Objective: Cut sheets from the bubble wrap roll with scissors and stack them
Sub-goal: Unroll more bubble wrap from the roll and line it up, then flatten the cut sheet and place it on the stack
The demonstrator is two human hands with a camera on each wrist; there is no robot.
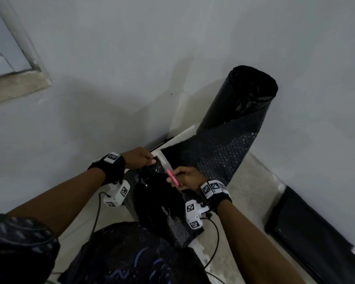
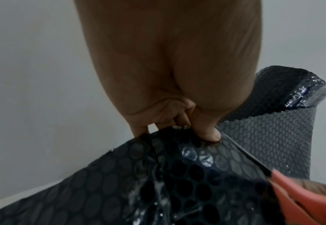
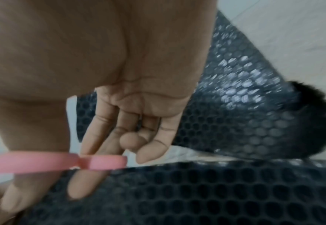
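We have the black bubble wrap roll [image 1: 242,111] standing upright at the upper right of centre in the head view, close to the grey wall [image 1: 131,58]. Its loose sheet [image 1: 215,154] runs down from the roll toward the lower centre of the frame, where it rises into our hands.

Our left hand [image 1: 138,158] pinches the far corner of the sheet just left of centre; in the left wrist view the thumb [image 2: 208,132] and curled fingers clamp the top edge of the wrap [image 2: 158,175], which hangs in folds below them.

Our right hand [image 1: 188,178] grips the pink-handled scissors [image 1: 172,177] just right of centre. In the right wrist view the fingers are threaded through the pink handle loops [image 3: 61,162], which lie level above the dark sheet [image 3: 196,194]. In the left wrist view the dark blades [image 2: 248,156] lie along the right edge of the held piece, running from the pink handles at the lower right up toward the thumb. We cannot tell whether the blades are parted.

At the lower right of the head view a flat black stack [image 1: 307,228] lies on the pale floor [image 1: 250,181] beside the wall.
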